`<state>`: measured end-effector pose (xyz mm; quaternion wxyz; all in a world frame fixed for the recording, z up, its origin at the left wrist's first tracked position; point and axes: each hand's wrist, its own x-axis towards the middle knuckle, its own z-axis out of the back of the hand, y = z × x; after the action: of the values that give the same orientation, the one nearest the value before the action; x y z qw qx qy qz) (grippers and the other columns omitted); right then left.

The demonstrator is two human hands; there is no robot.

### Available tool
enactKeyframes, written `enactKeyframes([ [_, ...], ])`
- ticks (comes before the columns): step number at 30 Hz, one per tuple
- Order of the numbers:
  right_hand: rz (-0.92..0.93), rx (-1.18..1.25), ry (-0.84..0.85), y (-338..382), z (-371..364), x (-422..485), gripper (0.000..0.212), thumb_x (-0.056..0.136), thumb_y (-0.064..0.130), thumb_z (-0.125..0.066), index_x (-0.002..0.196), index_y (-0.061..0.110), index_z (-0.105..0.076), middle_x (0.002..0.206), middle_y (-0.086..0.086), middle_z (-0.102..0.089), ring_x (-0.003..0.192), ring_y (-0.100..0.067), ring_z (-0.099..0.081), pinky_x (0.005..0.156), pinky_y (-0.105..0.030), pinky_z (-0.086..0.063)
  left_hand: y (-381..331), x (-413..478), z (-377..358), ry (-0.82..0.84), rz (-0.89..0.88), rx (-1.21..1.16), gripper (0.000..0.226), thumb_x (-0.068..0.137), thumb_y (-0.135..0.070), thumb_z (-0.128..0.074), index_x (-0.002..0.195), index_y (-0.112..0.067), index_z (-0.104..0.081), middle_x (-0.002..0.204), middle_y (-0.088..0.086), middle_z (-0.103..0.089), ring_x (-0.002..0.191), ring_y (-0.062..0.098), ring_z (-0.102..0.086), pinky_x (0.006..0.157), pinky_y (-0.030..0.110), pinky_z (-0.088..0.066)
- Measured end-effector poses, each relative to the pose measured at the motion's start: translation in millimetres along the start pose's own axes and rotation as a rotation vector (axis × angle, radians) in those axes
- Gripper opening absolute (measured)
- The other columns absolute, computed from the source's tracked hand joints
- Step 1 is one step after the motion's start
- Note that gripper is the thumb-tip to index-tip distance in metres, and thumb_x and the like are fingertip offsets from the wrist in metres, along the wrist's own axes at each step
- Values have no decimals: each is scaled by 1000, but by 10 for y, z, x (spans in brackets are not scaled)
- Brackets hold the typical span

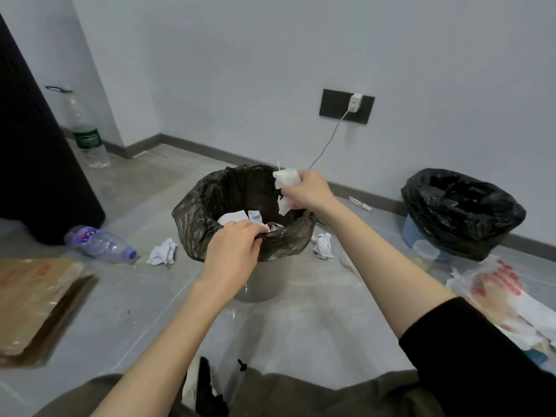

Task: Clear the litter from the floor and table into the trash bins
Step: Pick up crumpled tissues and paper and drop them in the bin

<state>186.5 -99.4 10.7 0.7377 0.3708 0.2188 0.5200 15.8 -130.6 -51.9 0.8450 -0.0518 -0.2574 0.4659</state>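
A grey trash bin lined with a dark bag stands on the floor in front of me, with crumpled paper inside. My left hand grips the near rim of the bag. My right hand holds white crumpled tissue above the far right rim of the bin. Two balls of crumpled paper lie on the floor: one left of the bin, one right of it. A second, blue bin with a black bag stands at the right by the wall.
A clear plastic bottle lies on the floor at left; another bottle stands by the wall. Brown paper bags lie at far left, a plastic bag with red print at right. A charger cable hangs from the wall socket.
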Motion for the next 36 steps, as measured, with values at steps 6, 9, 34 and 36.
enactKeyframes([
  [6,64,-29,-42,-85,-77,-15,30,84,19,-66,112,10,-65,115,-4,-65,110,-17,-57,92,-25,-42,2,39,-37,-61,-29,-18,23,89,-15,-58,109,-22,-69,103,-3,-70,102,25,-59,80,38,-49],
  [9,89,70,-145,-265,25,-57,28,86,16,-64,114,13,-63,113,2,-61,103,-11,-53,88,-22,-40,-96,79,-74,-125,-69,-50,22,88,-13,-59,106,-20,-70,100,-3,-70,98,24,-60,74,35,-48],
  [34,-449,-375,53,-2549,-289,625,85,66,72,-65,140,51,-28,160,-2,-2,143,-46,0,109,-67,-6,-267,495,-786,-239,-395,175,35,91,-17,-54,125,-11,-61,112,1,-68,88,23,-65,64,32,-50],
  [36,-439,-440,102,-2587,-388,719,89,63,76,-64,140,52,-27,159,-1,-1,142,-49,2,106,-70,-7,-261,499,-805,-251,-402,180,34,92,-17,-54,125,-11,-61,112,1,-68,87,22,-65,64,32,-51],
])
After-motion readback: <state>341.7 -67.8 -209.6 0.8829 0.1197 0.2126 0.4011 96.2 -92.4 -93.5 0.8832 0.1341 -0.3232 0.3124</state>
